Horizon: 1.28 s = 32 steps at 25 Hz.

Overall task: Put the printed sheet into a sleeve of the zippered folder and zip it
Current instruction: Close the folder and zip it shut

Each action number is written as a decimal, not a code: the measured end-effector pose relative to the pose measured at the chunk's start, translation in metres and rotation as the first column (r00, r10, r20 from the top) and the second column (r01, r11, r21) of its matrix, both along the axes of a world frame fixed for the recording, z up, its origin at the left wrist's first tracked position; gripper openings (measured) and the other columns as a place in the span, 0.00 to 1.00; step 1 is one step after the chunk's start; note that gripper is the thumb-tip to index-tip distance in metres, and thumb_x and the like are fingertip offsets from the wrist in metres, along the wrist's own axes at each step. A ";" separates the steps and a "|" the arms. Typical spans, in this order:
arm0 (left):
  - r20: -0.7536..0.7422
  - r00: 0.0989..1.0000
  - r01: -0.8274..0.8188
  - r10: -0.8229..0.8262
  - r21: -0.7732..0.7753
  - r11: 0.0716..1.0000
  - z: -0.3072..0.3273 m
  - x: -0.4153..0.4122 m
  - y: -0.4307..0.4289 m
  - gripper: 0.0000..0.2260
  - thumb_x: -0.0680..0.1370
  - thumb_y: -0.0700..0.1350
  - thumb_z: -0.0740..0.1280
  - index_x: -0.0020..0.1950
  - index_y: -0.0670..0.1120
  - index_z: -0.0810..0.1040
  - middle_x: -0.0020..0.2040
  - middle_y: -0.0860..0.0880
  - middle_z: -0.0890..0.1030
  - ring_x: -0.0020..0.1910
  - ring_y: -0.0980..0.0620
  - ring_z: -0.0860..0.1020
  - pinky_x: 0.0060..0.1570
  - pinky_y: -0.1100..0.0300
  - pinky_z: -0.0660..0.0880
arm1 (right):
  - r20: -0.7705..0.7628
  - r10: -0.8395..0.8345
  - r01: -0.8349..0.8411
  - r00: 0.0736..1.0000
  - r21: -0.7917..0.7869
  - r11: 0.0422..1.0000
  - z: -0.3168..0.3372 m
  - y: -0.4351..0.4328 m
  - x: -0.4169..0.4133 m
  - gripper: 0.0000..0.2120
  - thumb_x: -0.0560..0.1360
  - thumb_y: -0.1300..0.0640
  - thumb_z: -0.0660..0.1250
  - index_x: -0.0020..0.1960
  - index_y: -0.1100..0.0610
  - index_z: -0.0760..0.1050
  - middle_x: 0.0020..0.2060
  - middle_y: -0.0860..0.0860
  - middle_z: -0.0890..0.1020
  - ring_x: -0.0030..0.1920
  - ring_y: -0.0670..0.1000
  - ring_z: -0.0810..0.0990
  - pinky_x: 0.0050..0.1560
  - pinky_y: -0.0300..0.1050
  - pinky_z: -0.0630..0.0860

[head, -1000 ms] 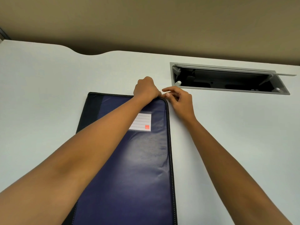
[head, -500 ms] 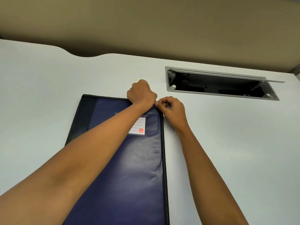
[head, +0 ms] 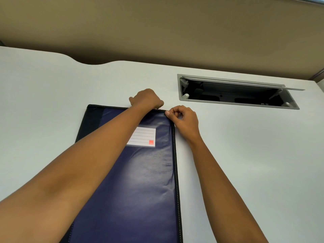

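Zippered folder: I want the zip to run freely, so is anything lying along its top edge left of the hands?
Nothing visible. From the left hand to the far left corner, the top edge of the zippered folder lies bare on the white table. The right hand pinches the right corner.

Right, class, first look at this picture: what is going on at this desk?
A person is working with both hands at the far right corner of a navy zippered folder, which lies closed and flat on a white desk. The right hand pinches the corner. The left hand is curled at the far edge, apparently on the zip, though the pull is hidden. No printed sheet is in view. An open cable hatch sits to the right.
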<state>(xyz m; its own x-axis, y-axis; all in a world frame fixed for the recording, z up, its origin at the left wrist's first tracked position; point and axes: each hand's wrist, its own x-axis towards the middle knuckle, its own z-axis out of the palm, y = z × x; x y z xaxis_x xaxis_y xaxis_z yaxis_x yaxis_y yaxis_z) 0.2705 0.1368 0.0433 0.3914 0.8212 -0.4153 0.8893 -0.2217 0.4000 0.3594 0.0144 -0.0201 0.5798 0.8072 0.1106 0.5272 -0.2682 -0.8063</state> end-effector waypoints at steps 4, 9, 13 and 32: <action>-0.039 0.999 0.026 -0.025 0.027 0.999 0.001 0.007 -0.006 0.09 0.72 0.46 0.63 0.35 0.46 0.65 0.34 0.49 0.70 0.44 0.46 0.71 0.60 0.49 0.57 | 0.023 0.004 -0.004 1.000 -0.011 1.000 0.001 0.000 -0.001 0.12 0.71 0.43 0.68 0.40 0.52 0.78 0.34 0.44 0.77 0.42 0.49 0.75 0.53 0.56 0.72; -0.022 0.999 0.035 -0.033 0.076 0.997 -0.002 0.011 -0.014 0.12 0.74 0.48 0.63 0.35 0.47 0.63 0.34 0.50 0.69 0.43 0.46 0.70 0.60 0.48 0.56 | 0.027 -0.007 0.008 1.000 -0.012 1.000 0.000 0.001 -0.001 0.15 0.70 0.42 0.66 0.40 0.54 0.78 0.34 0.46 0.78 0.42 0.49 0.75 0.51 0.56 0.73; -0.047 0.999 0.020 -0.016 0.084 0.996 -0.003 0.001 -0.006 0.11 0.73 0.47 0.63 0.35 0.46 0.64 0.34 0.49 0.70 0.42 0.45 0.71 0.61 0.47 0.55 | 0.018 -0.018 0.019 1.000 -0.019 1.000 0.000 0.001 -0.001 0.13 0.70 0.43 0.67 0.40 0.54 0.78 0.34 0.46 0.77 0.41 0.48 0.74 0.51 0.55 0.73; 0.082 0.992 -0.091 0.096 -0.063 0.994 -0.002 -0.008 0.009 0.10 0.69 0.50 0.67 0.37 0.46 0.69 0.35 0.49 0.73 0.43 0.47 0.72 0.55 0.47 0.58 | 0.010 -0.029 0.030 1.000 -0.113 0.993 0.008 0.019 -0.006 0.11 0.70 0.40 0.69 0.42 0.48 0.80 0.42 0.44 0.82 0.48 0.47 0.77 0.57 0.50 0.67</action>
<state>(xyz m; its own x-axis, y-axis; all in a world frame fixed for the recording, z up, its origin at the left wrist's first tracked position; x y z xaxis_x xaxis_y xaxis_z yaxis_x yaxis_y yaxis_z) 0.2623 0.1456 0.0418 0.3502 0.8309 -0.4325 0.8672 -0.1130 0.4851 0.3538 0.0329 -0.0121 0.6033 0.7971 0.0248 0.5243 -0.3730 -0.7655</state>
